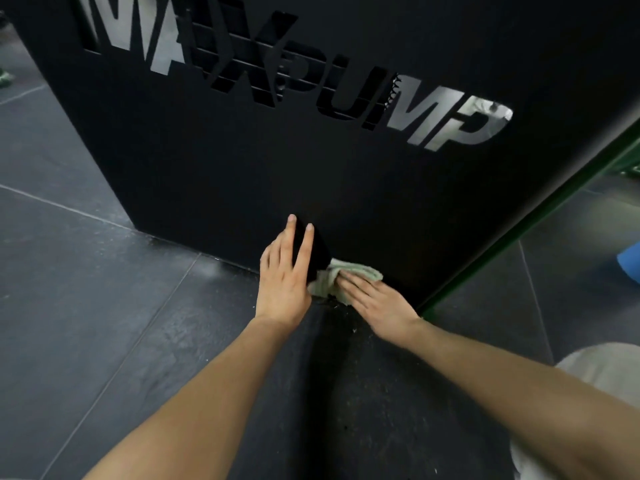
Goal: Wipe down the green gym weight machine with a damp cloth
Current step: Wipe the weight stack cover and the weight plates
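The weight machine's black cover panel (242,168) fills the upper view, with cut-out "MAXPUMP" letters. Its green frame bar (540,216) runs diagonally along the panel's right edge. A pale green cloth (360,271) lies bunched against the panel's bottom edge. My right hand (377,306) presses down on the cloth with the fingers laid over it. My left hand (282,282) is just left of it, two fingers stretched up along a flat black object (317,252) held against the panel.
Dark grey floor tiles (86,306) spread to the left and below. A speckled black mat (346,393) lies under my arms. A blue object (628,261) sits at the right edge. My pale-clothed knee (606,368) is at lower right.
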A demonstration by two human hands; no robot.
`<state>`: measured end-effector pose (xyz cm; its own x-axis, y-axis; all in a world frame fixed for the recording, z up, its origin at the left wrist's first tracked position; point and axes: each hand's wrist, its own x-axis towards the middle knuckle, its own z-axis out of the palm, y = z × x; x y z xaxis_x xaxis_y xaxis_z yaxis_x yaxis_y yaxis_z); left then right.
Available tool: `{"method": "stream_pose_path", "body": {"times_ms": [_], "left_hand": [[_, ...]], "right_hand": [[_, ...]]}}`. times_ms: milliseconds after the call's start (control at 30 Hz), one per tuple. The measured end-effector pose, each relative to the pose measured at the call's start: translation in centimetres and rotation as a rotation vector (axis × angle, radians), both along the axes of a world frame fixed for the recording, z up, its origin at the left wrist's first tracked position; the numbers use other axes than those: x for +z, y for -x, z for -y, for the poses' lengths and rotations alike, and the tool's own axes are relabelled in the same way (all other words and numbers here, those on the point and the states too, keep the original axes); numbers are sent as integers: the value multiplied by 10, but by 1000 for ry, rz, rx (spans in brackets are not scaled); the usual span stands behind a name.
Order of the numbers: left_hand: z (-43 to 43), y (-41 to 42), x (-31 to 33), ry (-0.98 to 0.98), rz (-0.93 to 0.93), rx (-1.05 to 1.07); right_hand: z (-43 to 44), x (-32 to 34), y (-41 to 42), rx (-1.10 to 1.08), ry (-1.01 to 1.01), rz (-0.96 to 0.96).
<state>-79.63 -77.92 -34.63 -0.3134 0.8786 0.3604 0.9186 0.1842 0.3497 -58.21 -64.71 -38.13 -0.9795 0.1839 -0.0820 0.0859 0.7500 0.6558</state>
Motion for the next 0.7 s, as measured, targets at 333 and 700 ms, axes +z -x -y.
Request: {"method": "stream_pose_path", "body": {"times_ms": [333,700], "left_hand": [[-1,-4,-6,40,85,65],[5,1,-12,38,125,1]], "right_hand": [[-8,154,18,4,-22,-573],[7,-19,10,-31,46,83]]}}
